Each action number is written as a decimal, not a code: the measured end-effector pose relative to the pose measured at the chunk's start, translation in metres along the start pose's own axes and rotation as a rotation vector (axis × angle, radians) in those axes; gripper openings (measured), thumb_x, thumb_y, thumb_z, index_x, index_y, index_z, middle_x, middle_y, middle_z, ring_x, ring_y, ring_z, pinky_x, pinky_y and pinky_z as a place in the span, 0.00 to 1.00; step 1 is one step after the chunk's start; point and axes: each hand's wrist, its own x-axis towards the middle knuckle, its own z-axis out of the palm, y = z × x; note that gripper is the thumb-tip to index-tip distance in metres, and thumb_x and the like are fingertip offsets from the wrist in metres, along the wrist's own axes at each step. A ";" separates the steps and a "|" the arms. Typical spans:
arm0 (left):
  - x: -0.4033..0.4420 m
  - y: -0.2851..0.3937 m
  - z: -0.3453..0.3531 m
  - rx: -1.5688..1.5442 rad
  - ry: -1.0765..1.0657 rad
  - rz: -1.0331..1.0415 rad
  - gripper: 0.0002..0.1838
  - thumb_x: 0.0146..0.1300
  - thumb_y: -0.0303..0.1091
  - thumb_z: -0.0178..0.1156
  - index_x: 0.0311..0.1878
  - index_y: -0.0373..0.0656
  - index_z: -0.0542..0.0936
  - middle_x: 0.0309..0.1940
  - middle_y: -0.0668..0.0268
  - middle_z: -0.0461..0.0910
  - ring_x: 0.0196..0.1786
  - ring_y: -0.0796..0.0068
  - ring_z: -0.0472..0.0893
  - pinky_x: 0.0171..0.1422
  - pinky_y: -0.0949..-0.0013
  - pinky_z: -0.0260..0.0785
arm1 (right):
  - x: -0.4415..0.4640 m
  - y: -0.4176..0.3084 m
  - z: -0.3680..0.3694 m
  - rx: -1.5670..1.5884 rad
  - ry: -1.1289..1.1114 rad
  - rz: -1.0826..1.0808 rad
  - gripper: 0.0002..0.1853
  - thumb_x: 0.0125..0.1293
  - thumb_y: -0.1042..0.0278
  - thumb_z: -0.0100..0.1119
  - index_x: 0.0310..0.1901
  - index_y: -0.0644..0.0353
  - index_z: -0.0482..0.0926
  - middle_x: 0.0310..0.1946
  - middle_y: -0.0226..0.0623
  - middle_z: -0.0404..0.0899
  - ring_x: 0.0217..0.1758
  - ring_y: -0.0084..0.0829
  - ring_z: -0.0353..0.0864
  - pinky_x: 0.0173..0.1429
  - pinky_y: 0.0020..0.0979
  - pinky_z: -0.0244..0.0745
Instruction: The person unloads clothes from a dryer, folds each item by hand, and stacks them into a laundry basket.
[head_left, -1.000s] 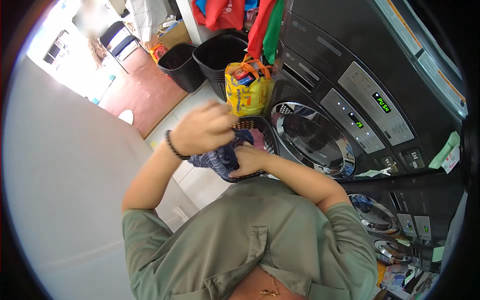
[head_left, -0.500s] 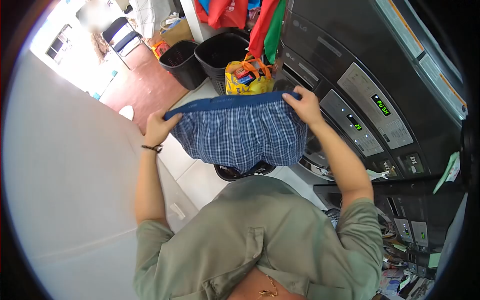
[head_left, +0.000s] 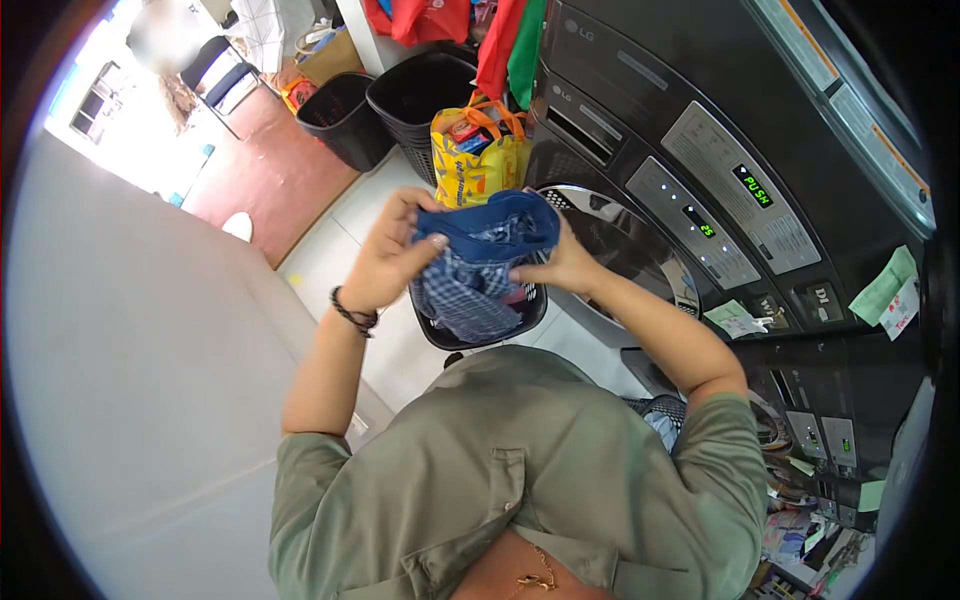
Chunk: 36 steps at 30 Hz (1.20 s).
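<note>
Bright Far End

White tiles meet a reddish floor. A dark chair stands near the upper-left glare. A smooth white surface fills the left; dark LG machines line the right.

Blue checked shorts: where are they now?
The shorts are near the head view's centre, held by the left hand and right hand, above the black basket.

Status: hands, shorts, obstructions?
Left hand and right hand both gripping blue plaid shorts. Shorts bunched, waistband up, above black basket. No obstruction seen at hands.
</note>
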 end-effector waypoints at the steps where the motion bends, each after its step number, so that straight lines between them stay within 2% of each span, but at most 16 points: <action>1: 0.001 0.005 -0.014 -0.116 0.018 -0.064 0.22 0.61 0.15 0.55 0.56 0.42 0.64 0.51 0.62 0.75 0.54 0.75 0.76 0.58 0.71 0.70 | 0.001 0.010 0.006 0.066 -0.042 0.072 0.40 0.49 0.61 0.75 0.64 0.61 0.68 0.59 0.44 0.71 0.61 0.38 0.71 0.63 0.37 0.66; 4: 0.011 -0.010 -0.041 -0.530 0.334 -0.144 0.25 0.67 0.29 0.57 0.65 0.41 0.63 0.55 0.61 0.75 0.55 0.69 0.78 0.59 0.63 0.73 | 0.010 0.026 0.015 0.344 -0.243 0.470 0.30 0.57 0.61 0.69 0.60 0.64 0.73 0.52 0.42 0.79 0.56 0.35 0.77 0.62 0.34 0.68; 6: -0.005 -0.067 -0.069 -0.661 0.396 -0.467 0.23 0.67 0.37 0.58 0.62 0.40 0.69 0.56 0.62 0.77 0.54 0.69 0.80 0.59 0.61 0.73 | 0.008 0.018 0.027 0.371 -0.012 0.605 0.24 0.62 0.62 0.64 0.57 0.67 0.76 0.48 0.42 0.82 0.52 0.33 0.80 0.60 0.34 0.70; 8: -0.048 -0.135 -0.074 -0.284 0.270 -0.815 0.20 0.63 0.32 0.63 0.57 0.41 0.75 0.48 0.63 0.82 0.46 0.72 0.82 0.50 0.68 0.76 | 0.002 0.025 0.035 0.195 0.101 0.727 0.26 0.62 0.60 0.64 0.57 0.68 0.75 0.50 0.45 0.81 0.52 0.35 0.80 0.60 0.35 0.70; 10: -0.084 -0.178 -0.063 -0.108 0.155 -0.958 0.14 0.62 0.31 0.62 0.51 0.41 0.77 0.41 0.67 0.84 0.39 0.74 0.84 0.44 0.70 0.77 | -0.025 0.070 0.045 -0.083 0.059 0.728 0.28 0.59 0.59 0.67 0.58 0.66 0.73 0.49 0.47 0.81 0.51 0.38 0.80 0.59 0.37 0.71; 12: -0.100 -0.192 -0.051 -0.334 0.320 -1.100 0.11 0.60 0.28 0.63 0.46 0.42 0.78 0.37 0.68 0.84 0.32 0.77 0.82 0.36 0.72 0.76 | -0.046 0.088 0.056 -0.203 0.063 0.928 0.26 0.60 0.58 0.67 0.57 0.63 0.75 0.52 0.47 0.79 0.54 0.39 0.79 0.60 0.38 0.71; 15: -0.103 -0.221 -0.052 -0.140 0.438 -1.129 0.08 0.60 0.31 0.63 0.41 0.42 0.79 0.30 0.71 0.81 0.25 0.82 0.76 0.27 0.73 0.68 | -0.048 0.093 0.062 -0.084 0.044 1.055 0.19 0.60 0.61 0.66 0.51 0.60 0.80 0.47 0.42 0.82 0.51 0.34 0.80 0.58 0.35 0.71; 17: -0.093 -0.228 -0.058 -0.016 0.476 -1.057 0.09 0.63 0.36 0.62 0.43 0.44 0.80 0.24 0.76 0.75 0.20 0.83 0.66 0.27 0.77 0.61 | -0.039 0.118 0.068 0.035 0.099 0.883 0.15 0.61 0.64 0.65 0.47 0.60 0.82 0.43 0.39 0.84 0.49 0.31 0.80 0.56 0.32 0.71; 19: -0.072 -0.233 -0.069 0.078 0.604 -0.807 0.11 0.64 0.37 0.62 0.44 0.42 0.80 0.26 0.73 0.77 0.23 0.83 0.69 0.30 0.77 0.63 | -0.018 0.115 0.066 -0.005 0.193 0.695 0.09 0.64 0.67 0.62 0.41 0.61 0.85 0.37 0.34 0.85 0.44 0.24 0.80 0.53 0.28 0.72; 22: -0.042 -0.220 -0.082 0.113 0.781 -0.487 0.17 0.64 0.38 0.63 0.48 0.35 0.77 0.32 0.65 0.82 0.31 0.79 0.77 0.39 0.76 0.69 | 0.016 0.091 0.060 0.017 0.311 0.513 0.08 0.62 0.69 0.62 0.40 0.62 0.84 0.37 0.38 0.85 0.44 0.30 0.82 0.52 0.30 0.73; 26: -0.030 -0.207 -0.086 0.203 0.800 -0.405 0.22 0.65 0.36 0.63 0.56 0.33 0.71 0.37 0.57 0.83 0.39 0.76 0.80 0.43 0.75 0.70 | 0.031 0.100 0.061 -0.075 0.342 0.345 0.09 0.63 0.69 0.59 0.41 0.61 0.84 0.40 0.41 0.85 0.46 0.34 0.83 0.54 0.32 0.73; 28: -0.044 -0.258 -0.102 0.212 0.792 -0.397 0.21 0.64 0.36 0.63 0.56 0.36 0.71 0.34 0.59 0.83 0.37 0.77 0.79 0.40 0.75 0.70 | 0.026 0.090 0.063 -0.005 0.283 0.468 0.10 0.61 0.66 0.61 0.41 0.60 0.84 0.41 0.43 0.84 0.48 0.37 0.82 0.54 0.35 0.74; 30: -0.056 -0.266 -0.093 0.276 0.772 -0.555 0.22 0.62 0.36 0.65 0.54 0.34 0.72 0.42 0.52 0.82 0.45 0.71 0.79 0.51 0.70 0.71 | 0.014 0.136 0.060 -0.327 -0.029 0.551 0.17 0.60 0.60 0.63 0.49 0.56 0.81 0.45 0.39 0.83 0.50 0.34 0.81 0.56 0.35 0.73; 32: -0.085 -0.322 -0.103 0.604 0.793 -0.696 0.38 0.57 0.50 0.67 0.61 0.30 0.67 0.54 0.45 0.75 0.56 0.61 0.76 0.60 0.64 0.69 | 0.022 0.081 0.034 -0.477 -0.159 0.612 0.19 0.58 0.57 0.64 0.50 0.53 0.81 0.47 0.40 0.82 0.51 0.37 0.81 0.57 0.38 0.72; 34: -0.093 -0.291 -0.073 0.301 0.871 -0.856 0.44 0.58 0.58 0.63 0.63 0.27 0.65 0.58 0.43 0.73 0.58 0.53 0.76 0.65 0.60 0.65 | 0.045 0.019 -0.012 -0.582 -0.098 0.295 0.20 0.57 0.57 0.63 0.51 0.53 0.81 0.52 0.40 0.80 0.57 0.41 0.77 0.61 0.48 0.66; 36: -0.121 -0.356 -0.105 0.357 0.697 -0.943 0.39 0.60 0.55 0.62 0.60 0.26 0.68 0.56 0.45 0.74 0.56 0.55 0.77 0.61 0.61 0.67 | 0.075 -0.065 -0.072 -0.880 0.160 -0.147 0.15 0.56 0.61 0.61 0.46 0.50 0.82 0.54 0.36 0.77 0.59 0.36 0.75 0.65 0.52 0.56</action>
